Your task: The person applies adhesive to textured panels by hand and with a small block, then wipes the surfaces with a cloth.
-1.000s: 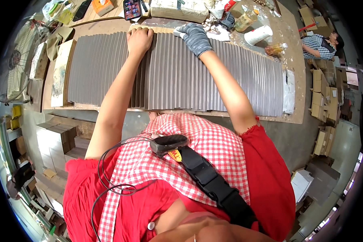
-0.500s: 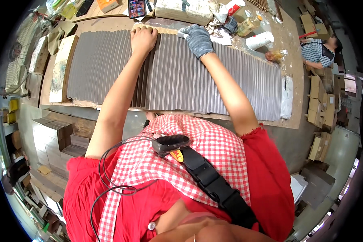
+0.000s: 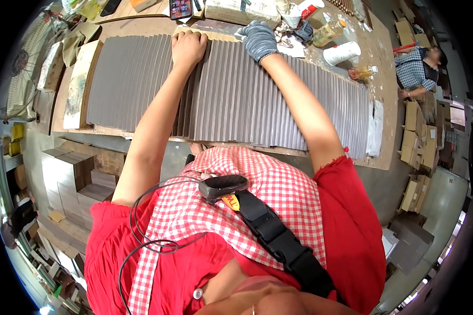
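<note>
A long row of thin grey boards [image 3: 236,100] lies across the table, overlapping like fanned cards. My bare left hand [image 3: 189,48] rests at the row's far edge, left of its middle, with the fingers curled down over the board ends. In a grey knit glove, my right hand [image 3: 259,43] is closed at the same far edge, a little to the right. Its fingertips are bent out of sight, so what they grip cannot be made out. Pale wooden blocks stand at the row's left end, the nearest one [image 3: 82,84] stained.
Along the table's far side lie a phone [image 3: 181,9], a wrapped white block [image 3: 242,11], bottles [image 3: 328,32] and a white cup [image 3: 341,53]. A fan [image 3: 23,68] stands at left. Another person [image 3: 416,68] is at right near cardboard boxes [image 3: 412,131].
My right hand has shifted slightly away from me, and its fingers look more curled. My left hand stays at the board ends. The other person's arm has moved slightly.
</note>
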`<state>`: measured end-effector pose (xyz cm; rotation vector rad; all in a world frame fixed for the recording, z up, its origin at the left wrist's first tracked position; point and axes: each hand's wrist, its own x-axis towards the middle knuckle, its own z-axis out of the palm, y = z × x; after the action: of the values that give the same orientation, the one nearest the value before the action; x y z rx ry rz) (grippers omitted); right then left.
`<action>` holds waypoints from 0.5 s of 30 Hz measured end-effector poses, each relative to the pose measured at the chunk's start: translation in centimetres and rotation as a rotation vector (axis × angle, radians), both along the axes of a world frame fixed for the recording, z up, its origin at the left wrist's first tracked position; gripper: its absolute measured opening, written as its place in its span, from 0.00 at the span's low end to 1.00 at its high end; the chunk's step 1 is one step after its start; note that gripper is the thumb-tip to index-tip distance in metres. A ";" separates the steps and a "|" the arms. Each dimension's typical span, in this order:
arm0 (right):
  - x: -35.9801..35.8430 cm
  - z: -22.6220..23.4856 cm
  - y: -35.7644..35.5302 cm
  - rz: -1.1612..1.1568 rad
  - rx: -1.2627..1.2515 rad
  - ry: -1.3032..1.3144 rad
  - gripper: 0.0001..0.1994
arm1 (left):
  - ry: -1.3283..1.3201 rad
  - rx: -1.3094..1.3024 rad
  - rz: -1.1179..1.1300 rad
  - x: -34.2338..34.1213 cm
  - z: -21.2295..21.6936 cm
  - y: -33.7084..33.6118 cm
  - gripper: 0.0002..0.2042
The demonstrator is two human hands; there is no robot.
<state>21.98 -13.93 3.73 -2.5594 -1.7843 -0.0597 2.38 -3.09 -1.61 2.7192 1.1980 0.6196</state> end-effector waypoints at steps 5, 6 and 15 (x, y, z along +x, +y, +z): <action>0.6 -0.1 -0.5 0.021 0.114 0.323 0.14 | 0.026 -0.042 0.029 -0.5 -0.1 -0.1 0.25; 0.3 -1.0 -0.5 0.037 0.099 0.302 0.14 | 0.029 -0.062 0.036 -0.8 -0.1 0.0 0.25; 0.1 0.2 -0.8 -0.007 0.122 0.327 0.18 | 0.009 -0.040 0.040 -0.3 -0.4 0.3 0.24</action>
<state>22.10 -14.74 3.92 -2.3293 -1.5983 0.2288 2.13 -2.78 -2.06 2.6747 1.2559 0.5825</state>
